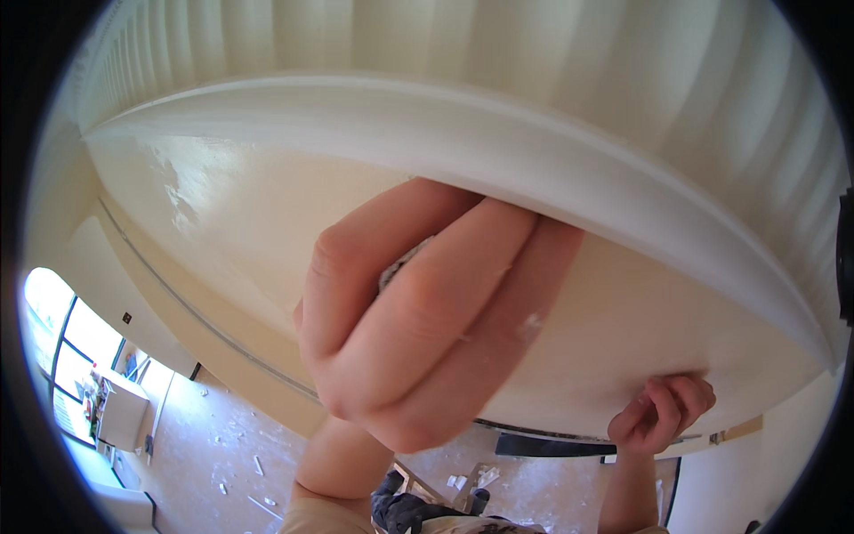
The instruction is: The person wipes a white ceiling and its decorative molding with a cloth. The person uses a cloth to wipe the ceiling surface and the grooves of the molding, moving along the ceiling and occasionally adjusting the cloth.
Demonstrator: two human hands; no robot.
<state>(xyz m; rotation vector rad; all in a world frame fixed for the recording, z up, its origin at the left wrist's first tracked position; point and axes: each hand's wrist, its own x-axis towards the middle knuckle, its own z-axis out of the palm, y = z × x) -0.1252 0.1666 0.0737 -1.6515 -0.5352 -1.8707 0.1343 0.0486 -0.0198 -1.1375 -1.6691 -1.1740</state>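
Observation:
Large in the middle is my left hand (420,320), its fingers bent and their tips running up to the lower edge of a white curved cornice moulding (427,123). Between the fingers shows a small bit of a greyish, rough-looking material (403,263); most of it is hidden, so its kind is unclear. Lower right, my right hand (664,410) is curled against or close beside the cream wall (267,220), with nothing visible in it. Above the moulding spreads a fluted off-white surface (413,40). A shiny, uneven patch (180,187) marks the wall at left.
Far below, white scraps (259,465) litter the dusty floor (207,427). Beneath me stands a wooden frame (467,486), perhaps a ladder, beside dark clothing (407,504). A white cabinet (123,410) with items on top stands near tall windows (77,340). A narrow groove (200,314) crosses the wall.

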